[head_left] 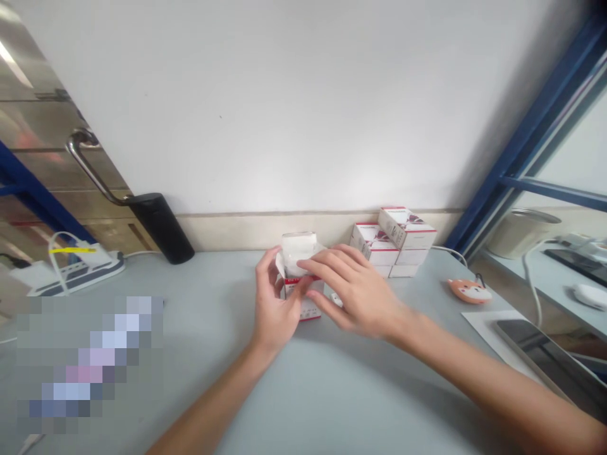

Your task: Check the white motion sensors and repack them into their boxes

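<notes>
A small white carton with red trim [298, 253] stands open on the grey table [303, 392] near the wall. My left hand [275, 303] grips its left side, fingers curled round it. My right hand [353, 287] lies over the carton's top and right side, fingers stretched across the white flap or insert that sticks up from it. What is inside the carton is hidden.
A stack of like white-and-red cartons [396, 243] sits just right of my hands. An orange fox-shaped thing [469, 291] and a tablet [545, 357] lie at the right. A black cylinder [161, 227] and a power strip [76, 268] stand at the left.
</notes>
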The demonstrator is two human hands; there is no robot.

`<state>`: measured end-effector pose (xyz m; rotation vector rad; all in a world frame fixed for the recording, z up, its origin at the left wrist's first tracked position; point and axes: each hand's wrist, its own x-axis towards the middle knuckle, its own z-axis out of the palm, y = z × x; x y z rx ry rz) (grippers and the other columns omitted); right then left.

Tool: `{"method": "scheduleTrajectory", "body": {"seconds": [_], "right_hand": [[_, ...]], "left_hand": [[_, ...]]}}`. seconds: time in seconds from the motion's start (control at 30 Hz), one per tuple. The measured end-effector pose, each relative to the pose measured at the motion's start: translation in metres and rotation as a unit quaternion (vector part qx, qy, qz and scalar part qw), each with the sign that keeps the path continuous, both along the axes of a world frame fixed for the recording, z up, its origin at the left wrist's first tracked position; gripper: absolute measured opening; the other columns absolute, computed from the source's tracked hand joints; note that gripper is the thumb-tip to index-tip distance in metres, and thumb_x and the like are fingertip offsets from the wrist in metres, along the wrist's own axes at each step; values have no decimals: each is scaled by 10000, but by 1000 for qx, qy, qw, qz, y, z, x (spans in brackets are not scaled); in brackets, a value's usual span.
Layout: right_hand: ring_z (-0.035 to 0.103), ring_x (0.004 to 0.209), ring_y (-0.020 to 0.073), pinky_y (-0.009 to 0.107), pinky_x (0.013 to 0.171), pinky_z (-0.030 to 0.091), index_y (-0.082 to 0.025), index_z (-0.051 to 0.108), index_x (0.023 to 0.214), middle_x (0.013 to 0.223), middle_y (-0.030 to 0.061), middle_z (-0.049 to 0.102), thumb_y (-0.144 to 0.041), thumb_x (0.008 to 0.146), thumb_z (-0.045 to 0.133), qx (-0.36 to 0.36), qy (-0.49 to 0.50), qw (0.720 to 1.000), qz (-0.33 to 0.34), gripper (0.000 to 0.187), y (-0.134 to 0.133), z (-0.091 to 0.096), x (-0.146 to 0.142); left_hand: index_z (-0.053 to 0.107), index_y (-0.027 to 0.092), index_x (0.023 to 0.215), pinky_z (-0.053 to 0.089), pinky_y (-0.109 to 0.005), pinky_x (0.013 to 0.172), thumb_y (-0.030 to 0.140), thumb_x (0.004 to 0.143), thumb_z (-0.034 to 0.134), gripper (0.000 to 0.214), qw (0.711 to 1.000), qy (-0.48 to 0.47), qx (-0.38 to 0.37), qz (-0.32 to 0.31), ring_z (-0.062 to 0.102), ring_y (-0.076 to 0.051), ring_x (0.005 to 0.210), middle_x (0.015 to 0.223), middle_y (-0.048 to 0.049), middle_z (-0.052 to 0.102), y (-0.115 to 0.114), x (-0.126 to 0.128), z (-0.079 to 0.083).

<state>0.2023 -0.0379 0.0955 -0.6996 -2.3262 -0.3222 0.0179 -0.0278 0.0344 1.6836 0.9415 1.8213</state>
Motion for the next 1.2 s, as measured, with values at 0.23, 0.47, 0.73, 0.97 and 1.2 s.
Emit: {"method": "scheduleTrajectory", "body": {"seconds": [0.23, 0.47, 0.73, 0.97, 1.2], "right_hand": [[671, 1040, 238, 453, 1145, 348, -197, 618, 1335, 1091, 68, 770, -357, 1093, 498, -65, -29, 997, 32, 314, 3, 2, -9], [632, 1064, 248, 452, 1113, 330, -204, 583, 1382, 1099, 77, 752, -210, 1061, 500, -81, -24, 995, 46, 331, 10, -6, -8], [582, 1122, 266, 388, 947, 412, -203, 648, 1347, 1236, 113, 706, -181, 1034, 535, -75, -14, 996, 37, 334, 17, -4, 3], [578, 1123, 274, 403, 973, 385, -179, 661, 1246, 1125, 109, 740, -169, 1053, 497, -48, -29, 998, 41, 254, 18, -3, 5], [571, 1110, 273, 394, 965, 392, -160, 661, 1193, 1120, 105, 730, -150, 1020, 517, -53, -29, 998, 28, 225, 20, -2, 9]], "left_hand": [[576, 238, 1077, 564, -315, 800, 286, 988, 616, 109, 974, 172, 110, 97, 629, -194, 961, 1084, -52, 569, 14, -18, -11], [530, 224, 1034, 557, -393, 828, 344, 1046, 466, 137, 945, 225, 165, 168, 594, -220, 930, 1006, -60, 515, 28, -19, -30], [487, 233, 1101, 552, -404, 812, 412, 1076, 418, 193, 944, 257, 80, 192, 619, -227, 931, 1057, -79, 548, 17, -14, -30], [515, 211, 1127, 581, -403, 869, 441, 1076, 407, 259, 928, 344, -15, 141, 667, -234, 998, 1157, -113, 585, -2, -22, 1], [301, 376, 1628, 586, -468, 959, 480, 1085, 387, 559, 818, 562, -97, 78, 721, -266, 1087, 1710, -114, 303, -46, -65, 56]]}}
